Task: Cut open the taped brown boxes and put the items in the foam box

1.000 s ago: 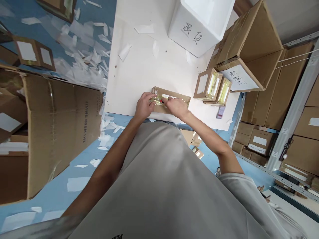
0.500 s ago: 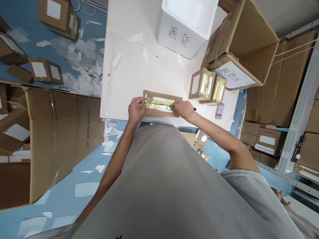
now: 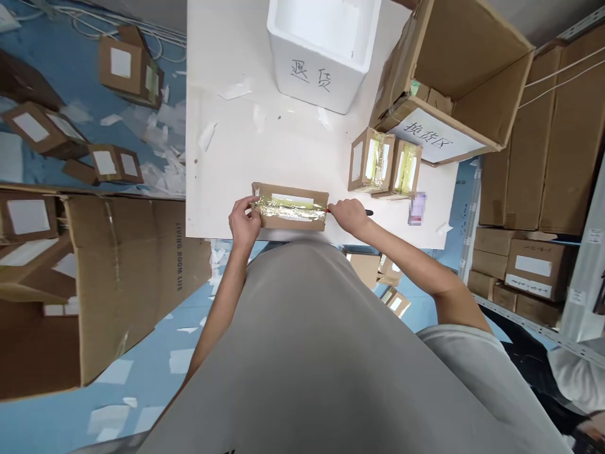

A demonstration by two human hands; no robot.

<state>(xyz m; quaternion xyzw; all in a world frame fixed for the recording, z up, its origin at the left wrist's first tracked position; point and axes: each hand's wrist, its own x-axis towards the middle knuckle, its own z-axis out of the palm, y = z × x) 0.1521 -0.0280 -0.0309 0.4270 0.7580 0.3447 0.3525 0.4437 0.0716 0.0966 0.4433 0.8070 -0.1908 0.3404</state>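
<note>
A long, flat cardboard box (image 3: 293,222) lies near the front edge of the white table, with shiny yellowish tape and a white label along its top. My left hand (image 3: 244,222) grips the box's left end, thumb and fingers at the corner. At the right end is my right hand (image 3: 350,216), closed around a slim red-and-black box cutter (image 3: 369,212). The cutter's black end sticks out behind the fist and a bit of red shows at the front; its blade cannot be made out.
Two taped cartons (image 3: 377,160) stand on the table at right, beside a small purple packet (image 3: 416,209). Behind them is a large open carton (image 3: 472,69). A white foam bin (image 3: 316,75) stands at the back. Left of the table, another big carton (image 3: 127,271) holds boxes; paper scraps litter the floor.
My right hand has moved right along the tape, from over the box's top to its right end. The left hand keeps its place on the left end. The whole view has shifted slightly.
</note>
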